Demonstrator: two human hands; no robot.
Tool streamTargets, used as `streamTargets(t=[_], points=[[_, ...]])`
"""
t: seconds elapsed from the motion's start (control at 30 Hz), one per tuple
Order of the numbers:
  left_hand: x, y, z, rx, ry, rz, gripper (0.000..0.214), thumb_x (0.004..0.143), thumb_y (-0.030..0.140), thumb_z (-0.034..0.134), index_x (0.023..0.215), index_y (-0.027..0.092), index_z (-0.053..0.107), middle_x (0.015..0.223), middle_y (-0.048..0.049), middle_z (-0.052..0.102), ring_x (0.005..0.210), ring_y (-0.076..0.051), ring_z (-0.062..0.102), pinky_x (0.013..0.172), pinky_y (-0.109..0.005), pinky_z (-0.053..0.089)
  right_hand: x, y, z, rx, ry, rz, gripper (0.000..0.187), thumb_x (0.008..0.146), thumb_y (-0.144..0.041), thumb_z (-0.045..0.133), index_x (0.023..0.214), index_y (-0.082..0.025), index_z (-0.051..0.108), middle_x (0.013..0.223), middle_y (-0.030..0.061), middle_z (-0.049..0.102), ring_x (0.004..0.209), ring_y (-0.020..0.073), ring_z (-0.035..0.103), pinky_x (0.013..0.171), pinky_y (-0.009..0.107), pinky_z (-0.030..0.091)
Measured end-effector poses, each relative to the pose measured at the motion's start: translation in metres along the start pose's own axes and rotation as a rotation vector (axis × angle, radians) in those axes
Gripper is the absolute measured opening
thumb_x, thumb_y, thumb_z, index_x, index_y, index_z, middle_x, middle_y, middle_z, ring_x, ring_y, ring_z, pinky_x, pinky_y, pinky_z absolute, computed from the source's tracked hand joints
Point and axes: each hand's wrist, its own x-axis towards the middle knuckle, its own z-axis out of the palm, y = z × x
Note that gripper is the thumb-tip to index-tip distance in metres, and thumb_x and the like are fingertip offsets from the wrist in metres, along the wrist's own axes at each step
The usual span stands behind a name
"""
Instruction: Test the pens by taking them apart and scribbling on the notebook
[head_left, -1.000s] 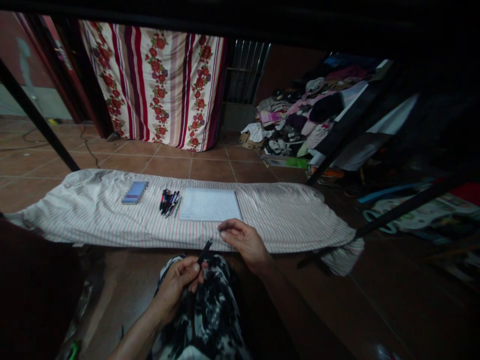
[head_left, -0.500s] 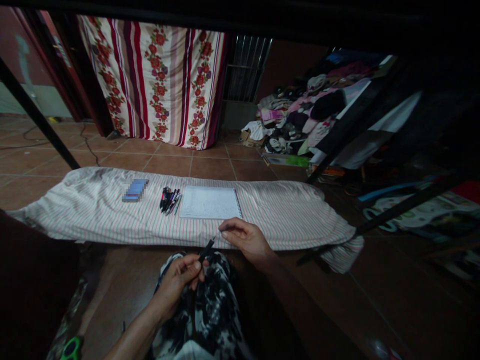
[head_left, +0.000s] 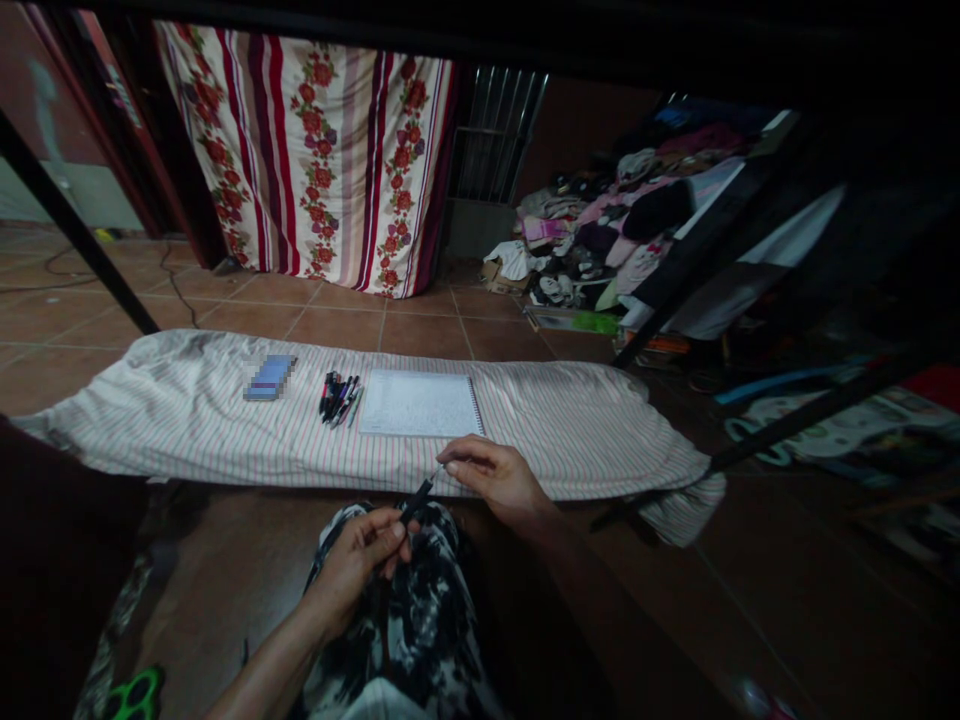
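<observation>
Head cam only, dim light. Left hand is closed around the lower end of a dark pen, fingers curled over the barrel. Right hand pinches the pen's thin upper end between thumb and fingertips; I can't resolve whether that end is a tip or a loose refill, it's too small. The pen sits tilted between the two hands, above my lap in the patterned trousers, just short of the near edge of the striped cloth spread on the tiled floor. On the cloth, straight ahead of the right hand: a spiral notebook, lying flat with the binding on its right side. Just beside its left edge is a bunch of pens. Further left, apart from them, a blue flat item, blurred, can't identify it. Behind: floral striped curtain, and a clothes pile to the right. A green object sits at bottom left, partly cut off by the frame.
</observation>
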Motion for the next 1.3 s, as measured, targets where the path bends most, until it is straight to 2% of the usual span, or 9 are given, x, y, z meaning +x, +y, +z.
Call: streamTargets(t=[0.2,0.47,0.67,1.1,1.3], points=[[-0.0001,-0.0003,0.001,0.006,0.002,-0.003,0.03,0.071,0.041,0.063,0.078,0.012,0.066,0.057,0.0008,0.054,0.047,-0.007,0.037,0.048,-0.021,0.022,0.0,-0.0005,-0.0037,-0.106,-0.044,-0.042,0.011,0.075,-0.021,0.058,0.079,-0.021,0.069,0.083,0.004,0.063,0.083,0.0173,0.058,0.073,0.03,0.045],[-0.0019,0.0044,0.0036,0.051,0.004,0.001,0.032,0.069,0.043,0.064,0.065,0.012,0.063,0.056,0.0005,0.053,0.047,-0.007,0.037,0.048,-0.021,0.022,0.0005,-0.0042,-0.0055,-0.184,-0.07,-0.074,0.013,0.076,-0.02,0.056,0.08,-0.021,0.068,0.083,0.0037,0.064,0.082,0.0169,0.059,0.072,0.029,0.044],[-0.0027,0.004,0.0046,0.022,0.016,-0.023,0.033,0.067,0.043,0.065,0.076,0.012,0.066,0.055,0.0012,0.053,0.047,-0.007,0.037,0.048,-0.021,0.022,0.0012,-0.0016,-0.0072,-0.176,-0.064,-0.075,0.013,0.076,-0.02,0.057,0.08,-0.022,0.068,0.082,0.0032,0.064,0.081,0.017,0.059,0.071,0.029,0.044],[-0.0028,0.0027,0.0049,0.03,0.016,-0.016,0.034,0.067,0.043,0.066,0.081,0.012,0.067,0.056,0.0011,0.054,0.046,-0.006,0.037,0.047,-0.021,0.021,0.0,-0.0065,-0.008,-0.219,-0.1,-0.042,0.015,0.074,-0.017,0.055,0.079,-0.021,0.069,0.082,0.0033,0.066,0.081,0.0172,0.059,0.073,0.029,0.044],[-0.0032,0.0043,0.005,0.036,0.005,-0.024,0.034,0.069,0.042,0.064,0.081,0.011,0.067,0.056,0.0012,0.053,0.046,-0.006,0.037,0.048,-0.021,0.021,0.0004,-0.0066,-0.0073,-0.263,-0.121,-0.089,0.016,0.076,-0.018,0.055,0.082,-0.021,0.069,0.082,0.0033,0.066,0.081,0.0171,0.059,0.072,0.028,0.043]])
